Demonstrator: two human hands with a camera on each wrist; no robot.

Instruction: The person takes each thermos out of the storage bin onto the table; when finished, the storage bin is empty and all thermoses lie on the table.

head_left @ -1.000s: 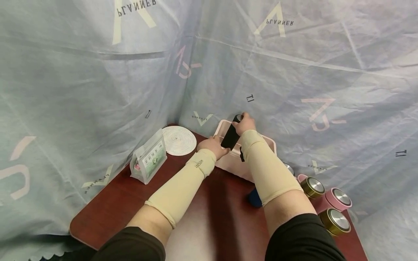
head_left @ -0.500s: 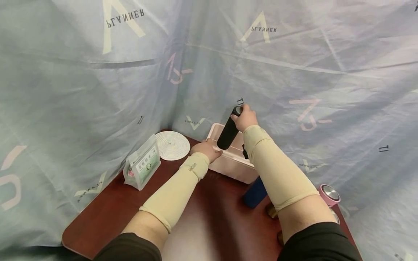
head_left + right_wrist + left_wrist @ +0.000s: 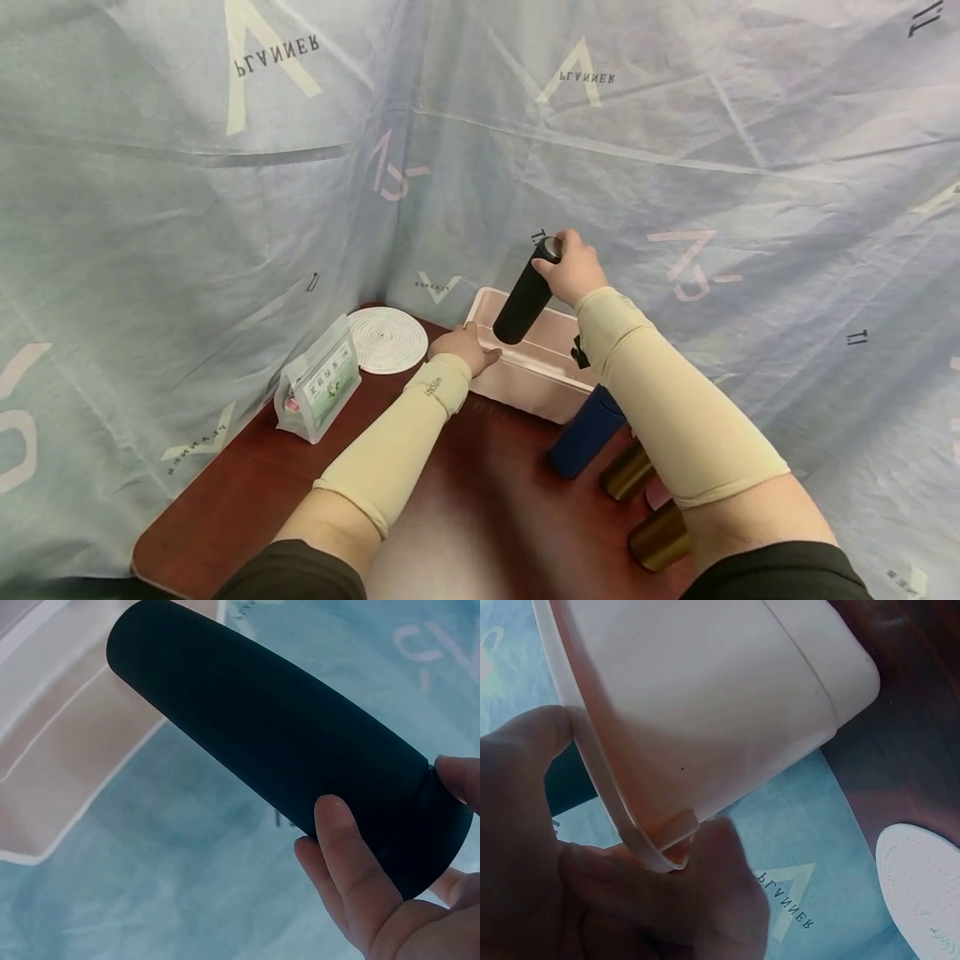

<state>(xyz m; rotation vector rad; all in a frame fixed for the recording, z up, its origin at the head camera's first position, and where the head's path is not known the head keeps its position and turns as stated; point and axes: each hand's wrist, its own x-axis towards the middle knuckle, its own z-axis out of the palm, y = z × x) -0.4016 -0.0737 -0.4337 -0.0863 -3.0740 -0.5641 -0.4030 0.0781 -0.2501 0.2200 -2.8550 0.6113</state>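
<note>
My right hand (image 3: 576,268) grips a black thermos (image 3: 525,292) around its lid end. The thermos hangs tilted above a pale pink plastic bin (image 3: 532,387), its base over the bin's opening. In the right wrist view the fingers and thumb wrap the top of the thermos (image 3: 270,727), and the bin (image 3: 82,750) lies beyond its far end. At the bin's left end my left hand (image 3: 463,350) holds the rim. The left wrist view has the fingers of that hand (image 3: 652,892) curled about the bin's rim (image 3: 607,780) at a corner.
A blue thermos (image 3: 587,435) stands right of the bin, with gold bottles (image 3: 660,540) nearby, partly hidden by my right forearm. A round white woven mat (image 3: 386,340) and a clear-sided pouch (image 3: 321,385) lie left on the red-brown table (image 3: 247,500). Printed fabric (image 3: 637,167) hangs behind.
The right hand has lifted the black thermos up out of the bin and slightly to the right. The left hand stays at the bin's rim while the head view has shifted right.
</note>
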